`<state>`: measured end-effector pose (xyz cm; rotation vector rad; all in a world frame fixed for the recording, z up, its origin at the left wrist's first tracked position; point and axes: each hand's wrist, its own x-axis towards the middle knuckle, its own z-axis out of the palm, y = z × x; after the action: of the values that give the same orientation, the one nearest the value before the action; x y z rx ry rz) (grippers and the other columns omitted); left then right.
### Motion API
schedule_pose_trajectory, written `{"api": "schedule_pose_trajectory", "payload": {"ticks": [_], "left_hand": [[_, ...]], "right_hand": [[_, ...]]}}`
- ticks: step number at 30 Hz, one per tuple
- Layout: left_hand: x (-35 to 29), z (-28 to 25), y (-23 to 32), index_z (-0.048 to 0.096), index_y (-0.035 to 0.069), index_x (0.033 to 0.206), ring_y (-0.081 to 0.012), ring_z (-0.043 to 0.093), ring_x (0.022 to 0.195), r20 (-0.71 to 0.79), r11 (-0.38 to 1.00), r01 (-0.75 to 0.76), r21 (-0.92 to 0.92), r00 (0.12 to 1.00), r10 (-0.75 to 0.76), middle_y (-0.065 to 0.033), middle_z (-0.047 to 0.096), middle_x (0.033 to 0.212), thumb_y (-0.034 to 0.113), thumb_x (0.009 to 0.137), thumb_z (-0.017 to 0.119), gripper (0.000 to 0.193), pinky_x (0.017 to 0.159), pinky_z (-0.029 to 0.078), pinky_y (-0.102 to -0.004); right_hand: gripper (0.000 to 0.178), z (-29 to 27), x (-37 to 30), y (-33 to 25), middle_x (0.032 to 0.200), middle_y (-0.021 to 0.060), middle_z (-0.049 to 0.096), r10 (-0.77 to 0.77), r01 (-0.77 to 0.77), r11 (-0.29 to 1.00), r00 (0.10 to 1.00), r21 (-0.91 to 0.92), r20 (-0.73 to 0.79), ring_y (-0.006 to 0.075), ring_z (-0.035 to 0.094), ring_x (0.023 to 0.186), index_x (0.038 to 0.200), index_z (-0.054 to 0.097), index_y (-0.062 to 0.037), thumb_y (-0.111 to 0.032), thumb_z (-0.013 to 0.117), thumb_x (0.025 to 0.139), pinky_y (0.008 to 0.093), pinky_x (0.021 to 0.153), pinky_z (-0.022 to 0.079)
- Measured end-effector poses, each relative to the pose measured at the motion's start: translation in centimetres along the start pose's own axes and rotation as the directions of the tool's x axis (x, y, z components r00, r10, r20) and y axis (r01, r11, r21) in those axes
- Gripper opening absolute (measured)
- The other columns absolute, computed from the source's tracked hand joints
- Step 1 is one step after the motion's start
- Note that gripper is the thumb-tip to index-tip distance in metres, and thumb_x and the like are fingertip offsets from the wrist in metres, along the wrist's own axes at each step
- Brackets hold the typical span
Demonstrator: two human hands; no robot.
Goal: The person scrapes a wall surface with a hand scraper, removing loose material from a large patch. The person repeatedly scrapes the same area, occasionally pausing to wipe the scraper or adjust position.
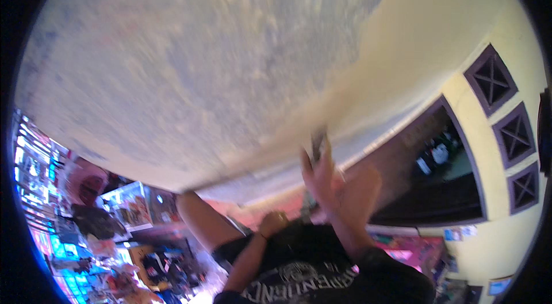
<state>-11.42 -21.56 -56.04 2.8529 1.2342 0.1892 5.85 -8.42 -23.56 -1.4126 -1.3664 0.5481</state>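
Observation:
A large wall (241, 62) rises close before me, patchy grey-blue over most of its face and smooth cream toward the right and along its lower part. My right hand (321, 180) is raised between my knees and the wall, its fingers closed round a short, dark, brush-like tool (318, 140). The tool's tip meets the lower cream part of the wall; blur hides its exact kind. Low by my lap, my left hand (272, 224) is curled in front of my dark shirt. Its fingers are partly hidden, and whether it holds anything does not show.
My bare knees (194, 212) flank the work. At right, a dark doorway (425, 189) opens beside purple-framed vents (491, 79). On the left stand a glass display case (129, 206), a pink round thing (85, 183) and crowded goods. A pink-topped table (411, 251) stands behind at right.

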Motion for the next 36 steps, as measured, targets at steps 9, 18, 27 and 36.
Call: {"api": "schedule_pose_trajectory", "payload": {"ticks": [9,18,27,36], "left_hand": [[2.2,-9.3,-7.3,0.074,0.001,0.099,-0.0348,0.071,0.076,0.105,0.608,0.594,-0.526,0.755,-0.647,-0.0219,0.072,0.084,0.036,0.099,0.055,0.039,0.073,0.056,-0.0496],[-1.9,-31.6,-22.2,0.074,0.002,0.098,-0.0353,0.071,0.078,-0.280,0.512,0.799,-0.315,0.437,-0.855,-0.0220,0.072,0.085,0.035,0.098,0.055,0.038,0.074,0.057,-0.0499],[-8.1,-33.8,-21.7,0.075,0.003,0.098,-0.0357,0.072,0.079,-0.170,0.321,0.919,-0.228,0.287,-0.943,-0.0221,0.072,0.087,0.035,0.097,0.056,0.038,0.075,0.057,-0.0503],[-3.2,-32.4,-22.1,0.075,0.003,0.097,-0.0361,0.072,0.081,-0.102,0.357,0.910,-0.210,0.343,-0.934,-0.0222,0.073,0.088,0.034,0.095,0.056,0.037,0.077,0.057,-0.0507]], "right_hand": [[0.059,0.5,-12.9,6.2,0.076,0.0147,0.066,0.020,0.092,0.975,0.871,-0.203,0.492,0.0323,0.064,0.057,0.135,0.044,-0.0011,-0.016,0.077,0.088,0.0466,0.056,0.050],[0.045,-8.9,-2.3,-0.1,0.083,0.0170,0.067,-0.484,0.671,0.716,0.675,-0.191,0.557,0.0323,0.064,0.064,0.126,0.058,0.0032,-0.015,0.073,0.088,0.0451,0.058,0.051],[0.048,-14.6,5.7,-12.2,0.071,0.0040,0.055,-0.402,0.575,0.803,0.715,0.154,-0.572,0.0132,0.050,0.057,0.139,0.052,0.0055,-0.012,0.059,0.096,0.0274,0.051,0.042],[0.041,-3.6,7.6,-7.4,0.079,0.0007,0.053,-0.224,0.310,0.852,0.944,0.423,-0.242,0.0063,0.047,0.067,0.133,0.042,0.0011,-0.015,0.062,0.101,0.0227,0.058,0.038]]}}
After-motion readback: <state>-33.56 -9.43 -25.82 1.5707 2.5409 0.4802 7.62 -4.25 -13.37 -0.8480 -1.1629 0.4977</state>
